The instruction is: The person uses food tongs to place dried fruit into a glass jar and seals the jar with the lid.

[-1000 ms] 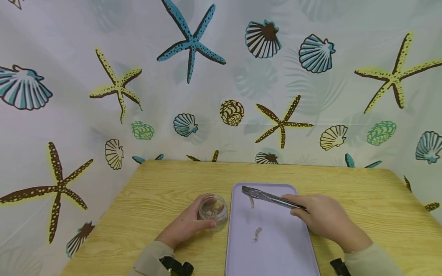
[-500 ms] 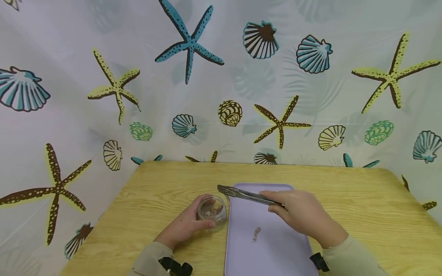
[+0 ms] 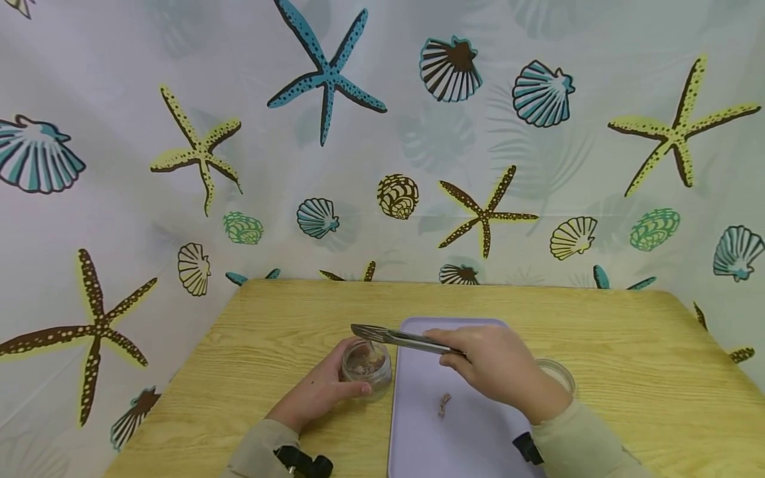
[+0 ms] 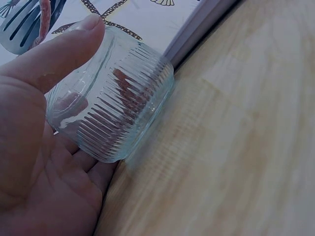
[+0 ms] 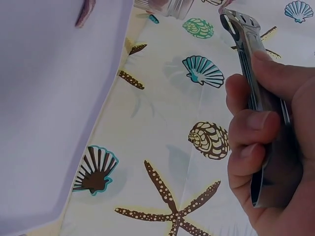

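My left hand (image 3: 317, 397) grips a clear glass jar (image 3: 380, 384), fingers behind it and thumb across its front. Through the ribbed wall in the left wrist view, brownish-pink pieces (image 4: 130, 93) show inside. My right hand (image 3: 493, 362) holds metal tongs (image 3: 406, 340) with slotted tips, squeezed together. From the tips a thin, wrinkled, pinkish-brown strip (image 4: 45, 19) hangs over the jar's mouth. What exactly the strip is, I cannot tell. A similar strip (image 3: 443, 404) lies on the lavender tray (image 3: 466, 438), just right of the jar.
Behind my right wrist, a round clear glass rim (image 3: 558, 373) shows, mostly covered by the arm. The wooden table (image 3: 299, 312) runs back to a hanging cloth (image 3: 370, 159) printed with shells and starfish. The tray's raised edge runs close beside the jar.
My right hand has moved left with the tongs, carrying the strip from above the tray's far end to over the jar. The round glass rim has come into view. My left hand stays put.
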`<state>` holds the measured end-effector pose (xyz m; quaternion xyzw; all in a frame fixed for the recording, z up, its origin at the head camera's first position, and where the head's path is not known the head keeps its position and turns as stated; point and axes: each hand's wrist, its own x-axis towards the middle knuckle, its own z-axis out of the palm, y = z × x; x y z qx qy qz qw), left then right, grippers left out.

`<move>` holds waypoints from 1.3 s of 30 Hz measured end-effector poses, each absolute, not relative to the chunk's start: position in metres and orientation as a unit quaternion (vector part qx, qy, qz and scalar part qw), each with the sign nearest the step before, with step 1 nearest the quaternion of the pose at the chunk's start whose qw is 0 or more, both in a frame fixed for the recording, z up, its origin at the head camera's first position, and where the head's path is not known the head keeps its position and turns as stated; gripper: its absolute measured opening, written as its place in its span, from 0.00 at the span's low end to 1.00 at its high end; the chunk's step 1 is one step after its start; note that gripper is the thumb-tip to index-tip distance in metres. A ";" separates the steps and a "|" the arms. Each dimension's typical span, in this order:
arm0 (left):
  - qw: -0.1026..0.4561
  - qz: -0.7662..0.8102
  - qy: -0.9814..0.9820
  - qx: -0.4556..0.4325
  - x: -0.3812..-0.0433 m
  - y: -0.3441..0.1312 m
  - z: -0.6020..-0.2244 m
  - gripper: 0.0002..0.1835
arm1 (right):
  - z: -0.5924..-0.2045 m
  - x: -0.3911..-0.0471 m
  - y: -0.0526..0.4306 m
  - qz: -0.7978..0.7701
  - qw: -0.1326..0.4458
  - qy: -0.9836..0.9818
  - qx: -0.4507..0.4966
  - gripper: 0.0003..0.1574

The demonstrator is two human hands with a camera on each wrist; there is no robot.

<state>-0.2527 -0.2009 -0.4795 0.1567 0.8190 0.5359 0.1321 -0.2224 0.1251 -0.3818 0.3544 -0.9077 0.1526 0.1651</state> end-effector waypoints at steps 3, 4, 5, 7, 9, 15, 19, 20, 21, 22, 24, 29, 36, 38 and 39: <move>0.129 0.529 0.826 0.149 -0.252 -0.200 -0.479 0.48 | -0.384 -0.223 0.124 0.149 0.171 -0.905 0.359 0.28; 0.128 0.527 0.827 0.149 -0.252 -0.201 -0.479 0.48 | -0.384 -0.222 0.124 0.149 0.173 -0.904 0.361 0.28; 0.127 0.527 0.826 0.151 -0.252 -0.201 -0.479 0.48 | -0.384 -0.222 0.124 0.150 0.173 -0.903 0.363 0.28; 0.127 0.530 0.824 0.157 -0.253 -0.201 -0.479 0.49 | -0.384 -0.222 0.124 0.150 0.172 -0.903 0.363 0.28; 0.126 0.532 0.821 0.162 -0.253 -0.201 -0.480 0.48 | -0.383 -0.221 0.124 0.152 0.168 -0.904 0.363 0.28; 0.128 0.531 0.821 0.166 -0.254 -0.202 -0.482 0.48 | -0.385 -0.219 0.130 0.153 0.142 -0.916 0.343 0.29; 0.126 0.532 0.821 0.165 -0.255 -0.202 -0.482 0.48 | -0.387 -0.219 0.136 0.155 0.129 -0.920 0.335 0.30; 0.126 0.533 0.821 0.165 -0.254 -0.202 -0.482 0.48 | -0.388 -0.219 0.137 0.157 0.127 -0.920 0.335 0.30; 0.125 0.533 0.821 0.165 -0.254 -0.202 -0.482 0.48 | -0.389 -0.219 0.139 0.159 0.124 -0.920 0.335 0.30; 0.124 0.532 0.821 0.165 -0.254 -0.202 -0.482 0.47 | -0.389 -0.219 0.140 0.161 0.122 -0.920 0.335 0.30; 0.124 0.533 0.821 0.166 -0.253 -0.202 -0.481 0.46 | -0.391 -0.220 0.144 0.161 0.116 -0.922 0.333 0.30; 0.124 0.532 0.821 0.168 -0.254 -0.201 -0.481 0.48 | -0.395 -0.219 0.153 0.152 0.097 -0.932 0.315 0.30; 0.122 0.533 0.820 0.171 -0.254 -0.201 -0.481 0.46 | -0.396 -0.217 0.173 0.157 0.085 -0.932 0.316 0.30; 0.120 0.533 0.819 0.174 -0.253 -0.201 -0.480 0.46 | -0.395 -0.217 0.180 0.157 0.076 -0.933 0.314 0.30; 0.121 0.534 0.819 0.174 -0.253 -0.201 -0.480 0.46 | -0.395 -0.217 0.183 0.158 0.072 -0.934 0.312 0.30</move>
